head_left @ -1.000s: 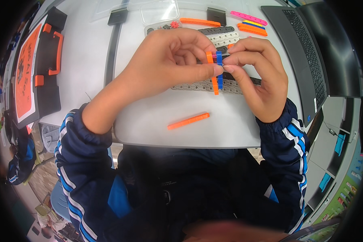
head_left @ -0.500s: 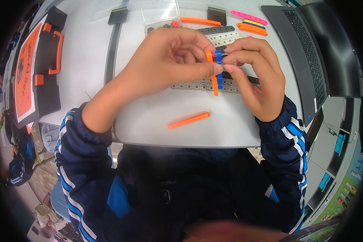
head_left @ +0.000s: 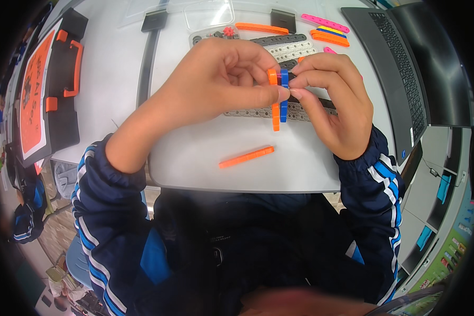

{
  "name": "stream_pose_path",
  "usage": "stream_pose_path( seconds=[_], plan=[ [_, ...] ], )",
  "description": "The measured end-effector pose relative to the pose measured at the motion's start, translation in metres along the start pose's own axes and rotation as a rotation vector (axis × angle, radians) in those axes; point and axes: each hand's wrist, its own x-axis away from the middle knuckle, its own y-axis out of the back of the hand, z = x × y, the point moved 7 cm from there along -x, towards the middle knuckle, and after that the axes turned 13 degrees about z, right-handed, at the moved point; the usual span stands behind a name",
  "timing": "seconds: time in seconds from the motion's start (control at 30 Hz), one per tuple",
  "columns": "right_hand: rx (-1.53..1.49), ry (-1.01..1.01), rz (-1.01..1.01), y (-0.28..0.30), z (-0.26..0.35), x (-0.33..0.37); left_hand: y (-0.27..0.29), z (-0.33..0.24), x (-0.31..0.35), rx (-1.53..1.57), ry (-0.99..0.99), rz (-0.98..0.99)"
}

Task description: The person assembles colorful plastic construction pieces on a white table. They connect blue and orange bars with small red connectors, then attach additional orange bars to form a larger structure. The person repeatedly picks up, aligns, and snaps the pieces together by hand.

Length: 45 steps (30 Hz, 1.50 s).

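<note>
Above the table, my left hand (head_left: 224, 79) is closed around an orange building beam (head_left: 276, 117) and a blue building beam (head_left: 284, 111), which hang side by side with a small gap between them. A dark reddish piece shows in that gap near the top. My right hand (head_left: 337, 100) is closed too, its thumb and fingertips pinched against the blue beam's right face; whatever small part lies between them is hidden. Below the hands, a loose orange beam (head_left: 246, 157) lies slanted on the table.
Behind my hands lie grey perforated beams (head_left: 247, 112), a white beam (head_left: 292, 50), an orange beam (head_left: 262, 28), a pink beam (head_left: 325, 23) and a clear-lidded parts box (head_left: 208, 16). A laptop (head_left: 389, 68) stands right; a black-and-orange case (head_left: 50, 89) stands left.
The orange and blue beams have swung slightly, their lower ends now lower and a little further left. My fingers have shifted only slightly; the loose orange beam stays put.
</note>
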Motion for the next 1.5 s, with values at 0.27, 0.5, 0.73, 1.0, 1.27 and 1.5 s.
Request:
stream_pose_path(
  seconds=[0.27, 0.5, 0.73, 1.0, 1.27, 1.5],
  plan=[
    [0.117, 0.075, -0.017, 0.003, 0.009, -0.002, -0.002, -0.001, -0.001, 0.186, 0.099, 0.027],
    [0.059, 0.049, 0.026, -0.002, 0.009, 0.0, -0.004, -0.001, 0.0, 0.245, 0.195, 0.057],
    [-0.091, -0.026, 0.137, -0.014, 0.004, 0.003, -0.005, 0.006, 0.003, 0.227, 0.242, 0.095],
    [-0.18, -0.063, 0.135, -0.018, 0.004, 0.004, -0.008, 0.005, -0.001, 0.212, 0.092, 0.091],
    [-0.15, -0.059, 0.077, -0.019, 0.003, 0.005, -0.009, 0.004, 0.002, 0.111, 0.154, 0.102],
    [-0.051, -0.098, 0.046, -0.02, 0.0, 0.004, -0.007, 0.005, -0.001, 0.115, 0.122, 0.064]
  ],
)
